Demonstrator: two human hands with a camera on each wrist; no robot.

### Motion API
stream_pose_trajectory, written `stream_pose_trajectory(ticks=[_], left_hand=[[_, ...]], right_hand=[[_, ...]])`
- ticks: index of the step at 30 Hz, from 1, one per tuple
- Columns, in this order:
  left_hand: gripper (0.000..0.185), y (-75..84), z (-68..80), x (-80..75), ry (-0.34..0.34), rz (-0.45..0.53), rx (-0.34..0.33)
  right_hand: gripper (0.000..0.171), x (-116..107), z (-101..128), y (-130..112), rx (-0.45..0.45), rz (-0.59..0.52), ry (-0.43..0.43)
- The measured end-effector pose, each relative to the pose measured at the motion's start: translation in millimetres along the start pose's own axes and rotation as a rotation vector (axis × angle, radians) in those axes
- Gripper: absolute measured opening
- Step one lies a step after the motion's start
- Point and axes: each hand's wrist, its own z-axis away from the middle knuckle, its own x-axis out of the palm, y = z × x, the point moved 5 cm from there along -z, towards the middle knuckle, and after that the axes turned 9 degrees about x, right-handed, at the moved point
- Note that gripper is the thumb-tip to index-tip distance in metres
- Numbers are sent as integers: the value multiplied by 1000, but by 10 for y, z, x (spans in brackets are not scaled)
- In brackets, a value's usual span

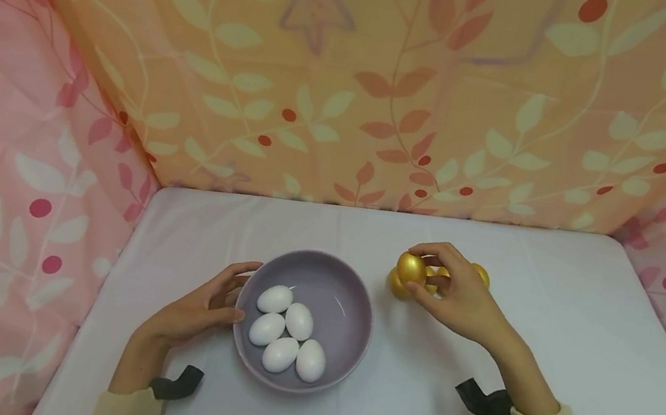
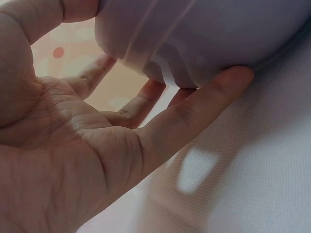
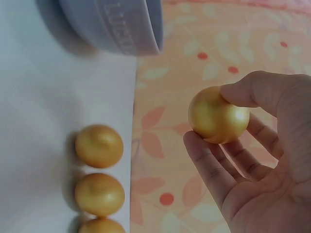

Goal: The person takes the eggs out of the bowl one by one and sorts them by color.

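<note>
Fingers of the right hand (image 1: 463, 299) pinch a golden egg (image 1: 411, 269) just above the white surface (image 1: 545, 360), lifted clear of the other golden eggs (image 1: 480, 274) beside it; the left hand (image 1: 200, 310) rests against the purple bowl (image 1: 341, 356) holding five white eggs (image 1: 288, 332), seemingly steadying it. From the left wrist, fingers (image 2: 194, 114) lie spread and nearly straight along the bowl's wall (image 2: 209, 39). From the right wrist, thumb and fingertips (image 3: 206, 155) clamp the egg (image 3: 218, 115), three more (image 3: 98, 145) lying in a row below.

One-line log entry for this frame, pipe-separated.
left hand: touches bowl rim | right hand: pinches gold egg | bowl: five white eggs | table: more gold eggs
</note>
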Motion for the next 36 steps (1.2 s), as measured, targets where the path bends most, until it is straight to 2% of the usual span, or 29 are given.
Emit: stream_pose_trajectory(ticks=[5, 20, 29, 36], left_hand=[[78, 3, 2, -2, 9, -2, -5], [79, -4, -10, 10, 13, -4, -11], [79, 5, 3, -19, 16, 1, -3], [79, -1, 7, -1, 7, -7, 0]], right_hand=[[48, -141, 50, 108, 4, 22, 62], [55, -665, 160, 497, 138, 19, 172], [57, -826, 161, 763, 197, 114, 186], [55, -934, 245, 970, 231, 197, 213]])
